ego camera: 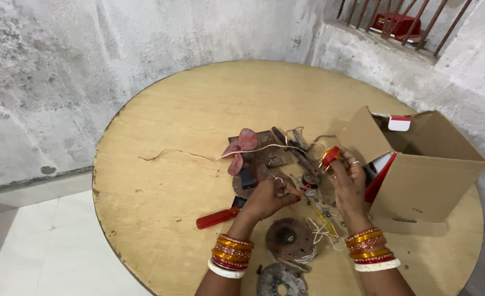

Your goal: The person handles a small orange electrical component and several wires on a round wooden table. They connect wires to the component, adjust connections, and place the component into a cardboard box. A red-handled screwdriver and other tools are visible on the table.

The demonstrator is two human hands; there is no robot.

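My left hand is closed over small parts near the middle of a round wooden table; what its fingers grip is hidden. My right hand holds a small red and yellow tool handle up by its tip. A thin pale wire runs left from that spot across the table. Between the hands lies a heap of small metal parts and wires. A pink ribbon-like piece lies on a dark rusty plate.
An open cardboard box stands at the right with red and white items inside. A red-handled screwdriver lies left of my left wrist. Two rusty round discs lie near the table's front edge. Concrete walls enclose the back.
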